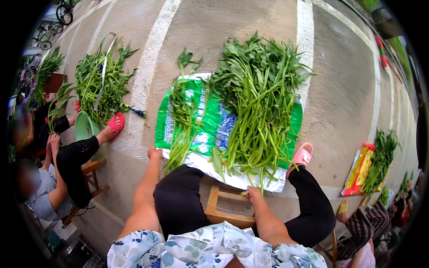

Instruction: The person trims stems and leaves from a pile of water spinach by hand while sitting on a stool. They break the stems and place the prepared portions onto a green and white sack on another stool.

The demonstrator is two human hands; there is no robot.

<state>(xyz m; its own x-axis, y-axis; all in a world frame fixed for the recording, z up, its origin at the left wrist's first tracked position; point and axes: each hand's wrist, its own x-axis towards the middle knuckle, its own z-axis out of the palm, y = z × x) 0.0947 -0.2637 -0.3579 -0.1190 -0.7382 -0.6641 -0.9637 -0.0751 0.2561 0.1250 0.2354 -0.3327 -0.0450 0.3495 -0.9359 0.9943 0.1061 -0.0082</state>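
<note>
A green, white and blue plastic sheet (210, 129) with a silver near edge lies on the ground in front of me. Long leafy green vegetables cover it: a big heap (261, 107) at right and a thinner bunch (183, 116) at left, stems toward me. My left hand (155, 153) is closed on the sheet's near left corner. At the near edge, just below the stem ends, my right hand (254, 192) is closed; a small yellowish-brown thing (244, 193) shows by its fingers, too small to name.
A wooden stool (230, 219) stands between my legs. At left, a seated person (53, 178) holds greens beside a pale green basin (85, 127) and another heap of greens (105, 80). More greens (382, 154) lie on a red and yellow bag (359, 172) at right.
</note>
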